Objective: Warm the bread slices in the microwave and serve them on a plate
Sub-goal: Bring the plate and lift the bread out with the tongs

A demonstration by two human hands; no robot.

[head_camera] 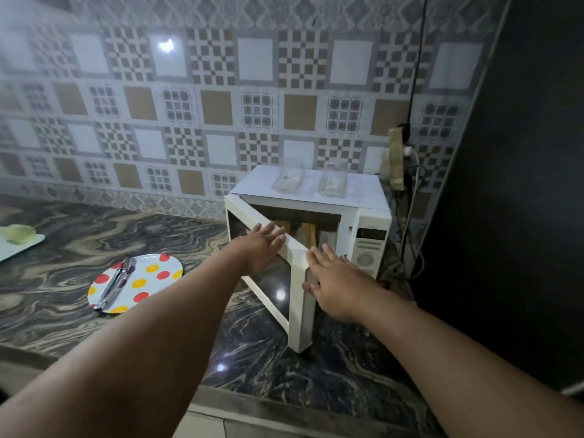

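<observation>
A white microwave [366,245] stands on the marble counter at the right, its door [298,308] swung partly open toward me. Inside, brownish bread slices [308,232] show dimly through the gap. My left hand [262,248] lies with straight fingers on the top edge of the door. My right hand [335,286] rests flat with spread fingers against the door's free edge. A white plate with red and yellow dots [148,279] sits on the counter to the left, and metal tongs [115,284] lie across it.
Two clear glass jars [289,180] [331,183] lie on top of the microwave. A power strip and cables [396,159] hang by the wall at the right, beside a dark surface. A white board with something pale green [19,238] sits at far left.
</observation>
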